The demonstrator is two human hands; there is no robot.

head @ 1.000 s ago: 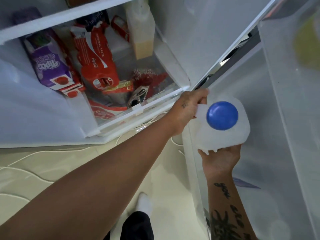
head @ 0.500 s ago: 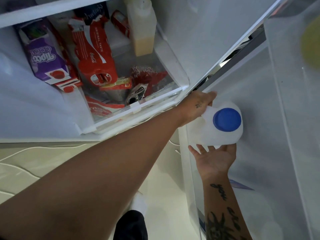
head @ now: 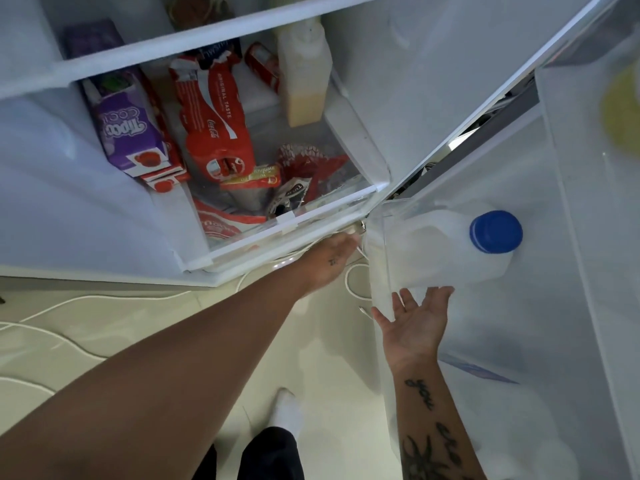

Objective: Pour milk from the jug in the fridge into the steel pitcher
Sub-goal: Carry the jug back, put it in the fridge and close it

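Blue-capped jug (head: 460, 251) in the door shelf (head: 379, 271); right hand (head: 415, 322) spread open just below; left hand (head: 329, 261) beside it, grip impossible to tell.

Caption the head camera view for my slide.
Blue-capped milk jug in fridge door shelf; right hand open near it, left hand at shelf corner.

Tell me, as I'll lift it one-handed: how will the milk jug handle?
Likely heavy: the jug looks white most of the way up, so well filled. Its translucent plastic walls may flex under a hard squeeze. The blue cap is on, so tilting probably won't spill.
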